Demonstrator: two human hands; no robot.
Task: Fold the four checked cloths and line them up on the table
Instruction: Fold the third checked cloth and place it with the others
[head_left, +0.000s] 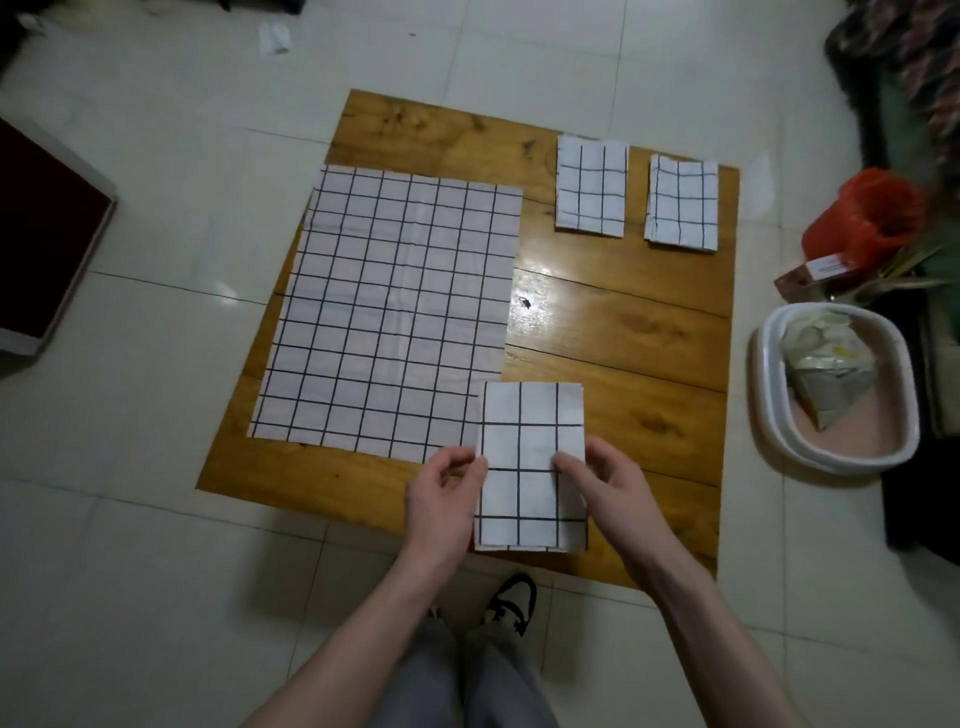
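I hold the third folded cloth (530, 467) at lower centre, long axis up-frame | left hand (447, 493) pinches its left edge, right hand (597, 486) its right | folded pair (589, 189) lies upper right, nearer my right hand | unfolded cloth (395, 306) left on the table (623, 332)

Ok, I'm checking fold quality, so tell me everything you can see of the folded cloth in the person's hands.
The folded cloth is a white fabric rectangle with a thin black grid, folded into several layers; layered edges show along its bottom. It lies flat at the near edge of the wooden table, long side pointing away from the person. Its far left corner overlaps the unfolded cloth. The left hand pinches its left edge; the right hand grips its right edge.
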